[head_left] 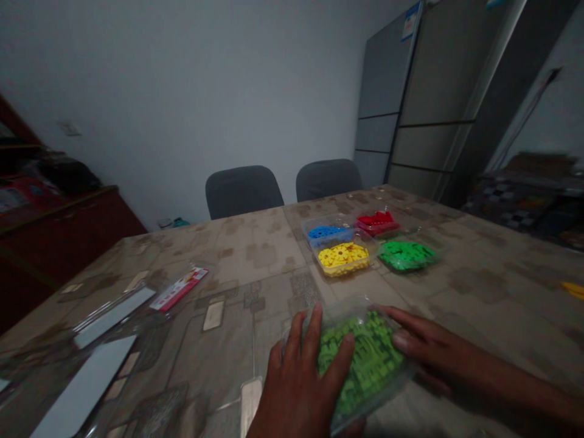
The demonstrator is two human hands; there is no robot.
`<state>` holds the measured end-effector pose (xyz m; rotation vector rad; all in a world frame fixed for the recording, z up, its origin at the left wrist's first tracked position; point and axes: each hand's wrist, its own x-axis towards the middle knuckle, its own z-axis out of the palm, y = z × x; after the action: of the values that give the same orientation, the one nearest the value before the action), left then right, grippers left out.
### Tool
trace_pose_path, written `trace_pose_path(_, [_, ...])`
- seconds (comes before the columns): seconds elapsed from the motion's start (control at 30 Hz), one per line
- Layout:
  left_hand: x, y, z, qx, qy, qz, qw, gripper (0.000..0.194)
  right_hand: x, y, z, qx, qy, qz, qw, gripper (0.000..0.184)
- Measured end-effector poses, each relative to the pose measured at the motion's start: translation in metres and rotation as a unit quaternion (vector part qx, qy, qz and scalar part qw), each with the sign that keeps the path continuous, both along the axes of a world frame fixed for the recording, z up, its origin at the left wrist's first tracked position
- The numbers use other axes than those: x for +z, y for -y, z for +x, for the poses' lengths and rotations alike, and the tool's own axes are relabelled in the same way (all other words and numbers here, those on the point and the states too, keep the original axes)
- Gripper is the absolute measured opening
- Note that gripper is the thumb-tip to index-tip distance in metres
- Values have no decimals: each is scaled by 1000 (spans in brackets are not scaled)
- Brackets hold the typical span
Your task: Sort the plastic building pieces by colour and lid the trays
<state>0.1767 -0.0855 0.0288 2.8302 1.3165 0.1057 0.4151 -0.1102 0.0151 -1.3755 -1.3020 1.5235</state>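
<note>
Low in front of me, a clear plastic box [360, 404] holds many small light-green pieces [365, 356]. Its near side is tilted toward me. My left hand [303, 380] grips its left part, with fingers over the far left edge and the thumb lying across the top. At the right edge my right hand [422, 344] closes on the box, thumb on the upper side and the other fingers partly hidden and blurred. Beyond the box stand clear tubs of blue pieces [327, 232], yellow pieces [343, 255], red pieces [378, 222] and green pieces [406, 252].
A patterned cover lies over the table [255, 249]. On the left are a red-and-white package [180, 289], a white strip [114, 316] and a larger white panel [89, 386]. Something yellow [572, 289] lies at the right edge. Two grey chairs [244, 190] stand behind the table.
</note>
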Motion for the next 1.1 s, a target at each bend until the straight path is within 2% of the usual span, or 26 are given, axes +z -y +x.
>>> trace_pose_path(0.13, [0, 4, 0, -8, -3, 27, 1000, 88, -3, 2, 9, 52, 7, -21, 998, 65])
trace_pose_path(0.27, [-1, 6, 2, -5, -5, 46, 999, 86, -8, 6, 6, 27, -4, -9, 1000, 65])
trace_pose_path(0.37, [-3, 5, 1, 0, 7, 25, 1000, 85, -13, 8, 2, -3, -7, 0, 1000, 66])
trace_pose_path(0.57, [-10, -2, -5, 10, 29, -7, 999, 80, -17, 7, -1, -2, -57, 6, 998, 69])
trace_pose_path(0.8, [-15, -11, -13, -31, 22, -63, 997, 79, -15, 5, 0, -1, -65, 8, 998, 73])
trace_pose_path(0.97, [-7, -4, -7, -4, 26, -34, 999, 76, -16, 2, -1, 30, -104, 13, 994, 78])
trace_pose_path(1.1, [-6, 1, -4, 18, 42, -2, 999, 68, -16, 2, -5, 4, -124, 13, 992, 78])
